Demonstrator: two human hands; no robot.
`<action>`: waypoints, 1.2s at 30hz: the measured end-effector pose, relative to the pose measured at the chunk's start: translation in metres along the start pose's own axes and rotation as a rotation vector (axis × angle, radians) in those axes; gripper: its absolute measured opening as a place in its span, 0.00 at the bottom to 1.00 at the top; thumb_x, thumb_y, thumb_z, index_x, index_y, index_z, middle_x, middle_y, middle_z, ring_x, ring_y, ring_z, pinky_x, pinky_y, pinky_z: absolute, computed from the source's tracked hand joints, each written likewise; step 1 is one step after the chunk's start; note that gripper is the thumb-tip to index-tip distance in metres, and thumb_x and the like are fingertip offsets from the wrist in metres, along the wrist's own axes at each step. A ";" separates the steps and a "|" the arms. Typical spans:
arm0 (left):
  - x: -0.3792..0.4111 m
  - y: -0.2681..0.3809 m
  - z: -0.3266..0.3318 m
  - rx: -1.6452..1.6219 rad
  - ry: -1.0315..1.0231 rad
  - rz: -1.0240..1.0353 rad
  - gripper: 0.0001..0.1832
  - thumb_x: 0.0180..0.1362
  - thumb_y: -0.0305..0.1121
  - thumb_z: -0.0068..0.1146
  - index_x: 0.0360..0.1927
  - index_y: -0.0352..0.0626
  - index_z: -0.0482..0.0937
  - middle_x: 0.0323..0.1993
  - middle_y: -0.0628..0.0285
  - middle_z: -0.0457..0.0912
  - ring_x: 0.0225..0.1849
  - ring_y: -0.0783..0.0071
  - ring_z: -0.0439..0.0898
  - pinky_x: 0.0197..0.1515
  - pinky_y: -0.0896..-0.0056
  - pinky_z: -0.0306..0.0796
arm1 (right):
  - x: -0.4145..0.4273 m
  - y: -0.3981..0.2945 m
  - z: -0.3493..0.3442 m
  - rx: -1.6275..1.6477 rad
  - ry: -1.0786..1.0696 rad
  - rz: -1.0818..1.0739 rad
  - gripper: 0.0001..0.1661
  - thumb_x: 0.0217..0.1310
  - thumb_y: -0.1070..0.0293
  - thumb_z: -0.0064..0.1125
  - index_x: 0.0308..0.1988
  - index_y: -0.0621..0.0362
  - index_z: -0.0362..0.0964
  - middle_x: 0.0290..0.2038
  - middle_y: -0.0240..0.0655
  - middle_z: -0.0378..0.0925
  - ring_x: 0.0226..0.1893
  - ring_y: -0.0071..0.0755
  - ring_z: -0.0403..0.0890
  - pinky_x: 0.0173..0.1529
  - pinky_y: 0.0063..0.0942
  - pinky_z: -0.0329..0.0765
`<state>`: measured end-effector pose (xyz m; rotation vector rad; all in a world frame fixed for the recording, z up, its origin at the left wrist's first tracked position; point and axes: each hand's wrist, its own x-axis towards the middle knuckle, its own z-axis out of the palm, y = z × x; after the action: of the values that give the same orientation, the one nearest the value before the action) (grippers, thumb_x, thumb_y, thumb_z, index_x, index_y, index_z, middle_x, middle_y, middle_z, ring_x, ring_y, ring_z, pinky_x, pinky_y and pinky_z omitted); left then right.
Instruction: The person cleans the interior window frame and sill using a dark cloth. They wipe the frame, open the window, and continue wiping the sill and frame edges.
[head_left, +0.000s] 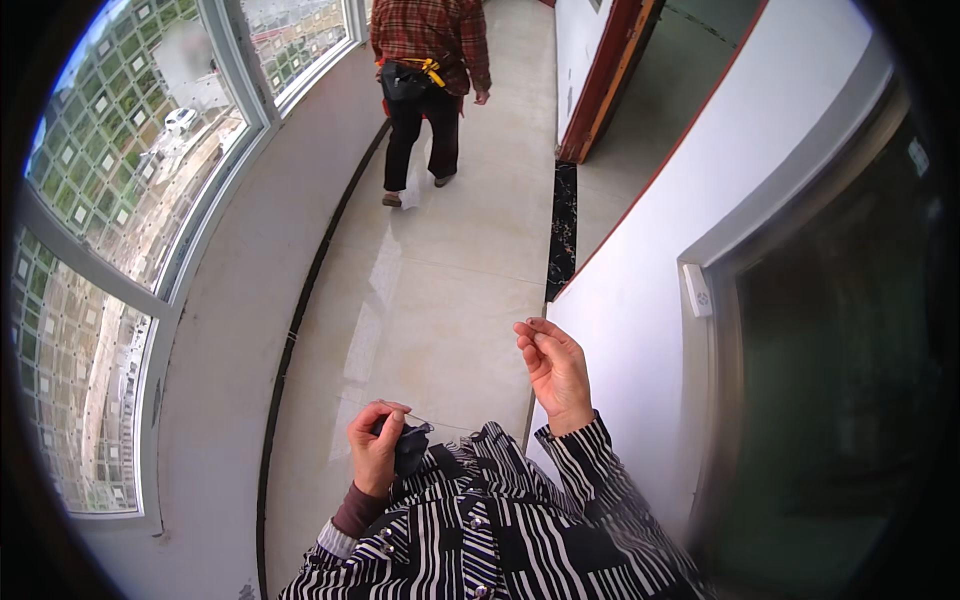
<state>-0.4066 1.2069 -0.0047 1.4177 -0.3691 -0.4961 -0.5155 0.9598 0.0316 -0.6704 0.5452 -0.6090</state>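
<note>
My left hand (373, 442) is closed around a crumpled piece of dark cloth (411, 448) in front of my black-and-white striped jacket (480, 525). The cloth sticks out between thumb and fingers and hangs against the jacket. My right hand (557, 367) is raised higher, near the white wall on the right, with its fingers curled and the thumb close to them. A tiny dark spot shows by the fingertips; whether anything is pinched there is too small to tell.
A person (424, 90) in a plaid shirt with a dark waist bag walks ahead along the tiled corridor floor (450, 300). Patterned windows (142, 112) line the left wall. On the right are a doorway with a dark stone threshold (562, 232) and a dark window (825, 375).
</note>
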 end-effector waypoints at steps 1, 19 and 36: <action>-0.001 0.001 -0.008 -0.022 0.004 -0.031 0.05 0.63 0.26 0.57 0.32 0.35 0.79 0.33 0.65 0.81 0.32 0.84 0.71 0.37 0.80 0.66 | 0.003 0.008 0.007 -0.017 0.006 0.016 0.13 0.65 0.79 0.50 0.48 0.69 0.74 0.45 0.45 0.82 0.39 0.26 0.83 0.44 0.16 0.82; -0.004 0.063 -0.283 -0.202 0.392 0.111 0.06 0.70 0.31 0.46 0.38 0.40 0.71 0.36 0.61 0.84 0.37 0.82 0.77 0.45 0.76 0.73 | 0.042 0.250 0.234 -0.092 -0.289 0.441 0.15 0.60 0.81 0.47 0.47 0.64 0.72 0.43 0.41 0.80 0.37 0.28 0.82 0.43 0.19 0.83; 0.149 0.164 -0.488 0.596 0.843 0.321 0.04 0.63 0.26 0.53 0.34 0.37 0.71 0.42 0.57 0.84 0.24 0.75 0.74 0.32 0.73 0.72 | 0.115 0.351 0.416 -0.285 -0.599 0.797 0.17 0.62 0.84 0.42 0.49 0.68 0.72 0.46 0.46 0.80 0.41 0.31 0.82 0.47 0.22 0.81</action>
<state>-0.0070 1.5510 0.0895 1.9463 -0.0410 0.5286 -0.0530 1.2698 0.0291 -0.7878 0.2905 0.4230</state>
